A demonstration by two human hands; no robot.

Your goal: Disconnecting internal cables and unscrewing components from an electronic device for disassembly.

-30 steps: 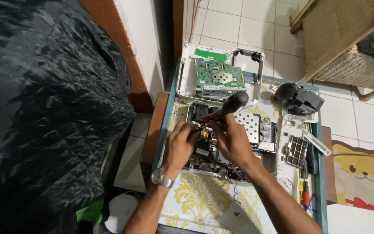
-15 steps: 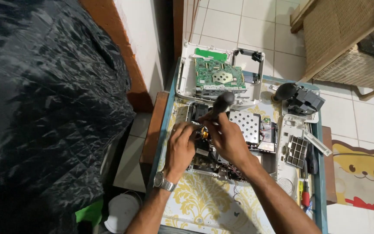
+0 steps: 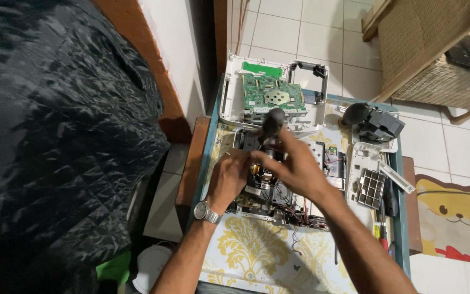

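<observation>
Nearest me, the small table point(image 3: 229, 256) shows its cloth, pale with yellow floral scrolls, and a teal painted rim running along both sides. My left forearm crosses it, a metal-banded wristwatch point(image 3: 206, 212) on the wrist. Just beyond, the opened device chassis point(image 3: 270, 201) sits in the middle of the table, a dense tray of dark parts, metal brackets and loose red and black wires.

My left hand point(image 3: 228, 178) rests on the chassis's left side, fingers curled down into it; I cannot tell whether they pinch anything. My right hand point(image 3: 298, 169) is wrapped around the dark, rounded handle of a screwdriver point(image 3: 271, 126), which stands nearly upright over the chassis's far end.

To the right, on the table, lie one white plastic grille panel point(image 3: 371, 188) with square openings and one slim white strip point(image 3: 396, 177) beside it. Farther right and back sits one dark grey lens block point(image 3: 373, 122), angular, with a round black front.

At the far edge, a white plastic shell point(image 3: 234, 103) holds one green circuit board point(image 3: 270, 97). Beyond it is glossy white floor tile, and at far right a woven wicker basket point(image 3: 436, 71).
</observation>
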